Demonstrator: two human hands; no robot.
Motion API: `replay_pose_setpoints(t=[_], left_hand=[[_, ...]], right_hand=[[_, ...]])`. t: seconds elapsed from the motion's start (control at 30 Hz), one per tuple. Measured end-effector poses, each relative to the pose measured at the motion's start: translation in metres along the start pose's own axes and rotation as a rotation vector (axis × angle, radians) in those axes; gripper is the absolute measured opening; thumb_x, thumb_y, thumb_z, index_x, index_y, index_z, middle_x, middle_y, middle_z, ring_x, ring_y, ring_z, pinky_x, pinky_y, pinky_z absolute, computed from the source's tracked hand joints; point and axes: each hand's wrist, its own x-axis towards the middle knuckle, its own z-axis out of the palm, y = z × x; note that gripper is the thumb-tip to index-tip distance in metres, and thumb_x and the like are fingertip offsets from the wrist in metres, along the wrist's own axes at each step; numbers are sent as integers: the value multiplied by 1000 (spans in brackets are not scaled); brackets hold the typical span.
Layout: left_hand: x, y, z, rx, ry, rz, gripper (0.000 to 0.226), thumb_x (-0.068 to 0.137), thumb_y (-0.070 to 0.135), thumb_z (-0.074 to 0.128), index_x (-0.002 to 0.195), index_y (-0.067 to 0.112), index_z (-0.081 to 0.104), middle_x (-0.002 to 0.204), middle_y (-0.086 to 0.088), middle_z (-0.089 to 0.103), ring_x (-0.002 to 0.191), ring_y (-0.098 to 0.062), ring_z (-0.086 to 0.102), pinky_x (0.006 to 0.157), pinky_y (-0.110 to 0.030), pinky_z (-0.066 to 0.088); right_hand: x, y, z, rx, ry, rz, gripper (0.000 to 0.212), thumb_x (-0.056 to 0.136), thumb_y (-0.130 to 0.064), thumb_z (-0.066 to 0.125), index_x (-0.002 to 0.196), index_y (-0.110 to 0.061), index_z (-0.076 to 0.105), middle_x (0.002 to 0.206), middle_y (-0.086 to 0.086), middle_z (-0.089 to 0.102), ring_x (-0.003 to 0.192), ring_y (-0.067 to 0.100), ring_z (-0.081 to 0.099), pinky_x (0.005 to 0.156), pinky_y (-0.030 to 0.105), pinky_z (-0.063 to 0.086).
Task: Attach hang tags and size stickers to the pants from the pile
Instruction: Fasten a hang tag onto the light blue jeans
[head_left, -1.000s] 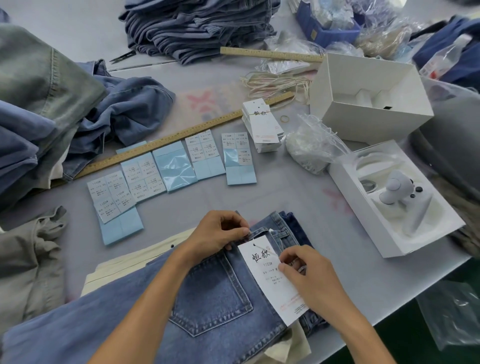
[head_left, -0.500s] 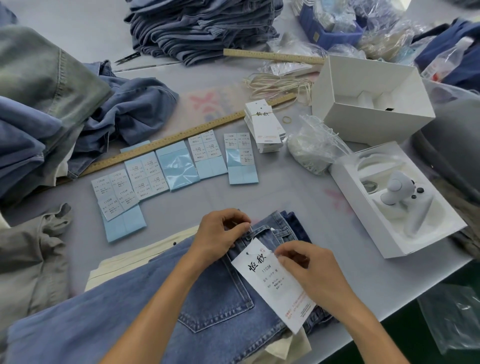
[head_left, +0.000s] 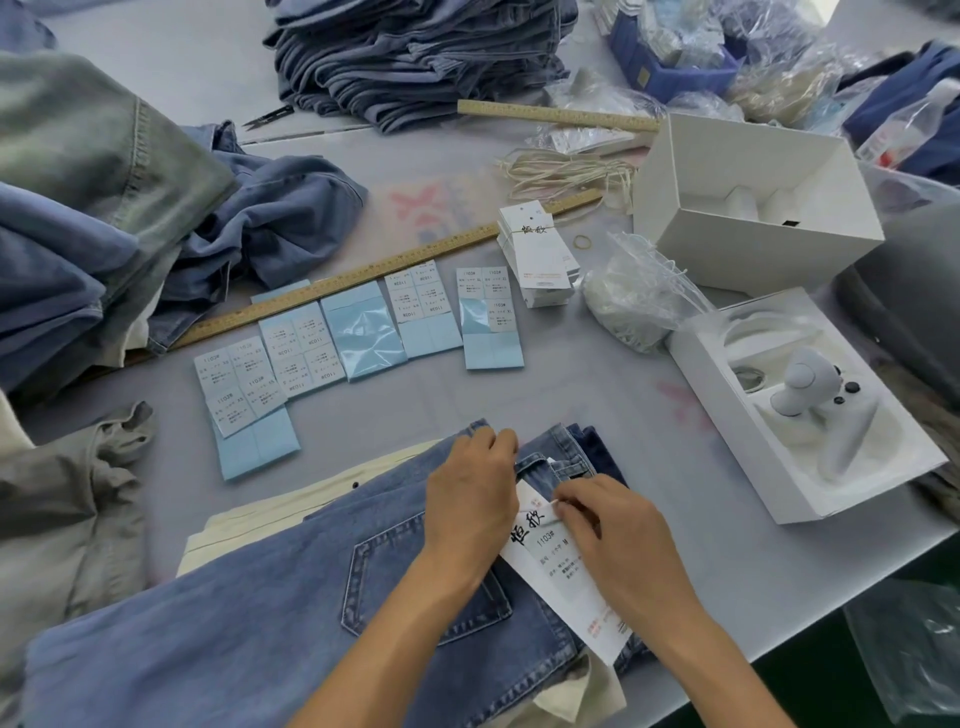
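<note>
Light blue jeans (head_left: 270, 623) lie back pocket up at the near edge of the grey table (head_left: 571, 395). A white hang tag (head_left: 566, 566) with black lettering lies across their waistband. My left hand (head_left: 470, 499) grips the waistband beside the tag. My right hand (head_left: 618, 540) pinches the tag's top end against the waistband. Several blue sheets of size stickers (head_left: 363, 327) are spread out beyond the jeans. A banded stack of hang tags (head_left: 537, 254) sits behind them, next to a bundle of cream strings (head_left: 566, 171).
Loose jeans pile (head_left: 78, 218) at left; a folded stack (head_left: 415, 52) at the back. A long wooden ruler (head_left: 363, 270) crosses the table. Two open white boxes (head_left: 748, 208) (head_left: 810, 410) stand at right, with a plastic bag (head_left: 634, 306). Snips (head_left: 267, 117) lie at the back.
My right hand has slid up the tag toward its top end at the waistband. My left hand moved slightly right along the waistband.
</note>
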Motion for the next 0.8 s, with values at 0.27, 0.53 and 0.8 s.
replay_pose_setpoints(t=[0.27, 0.53, 0.8], left_hand=[[-1, -23, -7, -400, 71, 39, 12, 93, 13, 74, 102, 18, 77, 90, 8, 72, 80, -11, 63, 75, -31, 53], [8, -32, -19, -625, -90, 17, 17, 83, 8, 81, 84, 24, 77, 81, 17, 73, 78, -7, 70, 71, -24, 55], [2, -40, -18, -723, -132, 14, 21, 84, 3, 78, 87, 24, 76, 81, 12, 75, 77, -10, 72, 71, -20, 55]], right_hand=[[4, -5, 5, 264, 206, 44, 26, 95, -5, 67, 115, -19, 76, 99, -14, 75, 89, 0, 68, 75, 9, 50], [20, -23, 17, 759, 225, 277, 19, 93, -21, 73, 98, -39, 75, 92, -11, 77, 88, 12, 73, 76, 28, 59], [24, -27, 27, 760, 144, 315, 14, 94, -16, 72, 93, -31, 72, 90, -5, 76, 88, 15, 72, 84, 43, 59]])
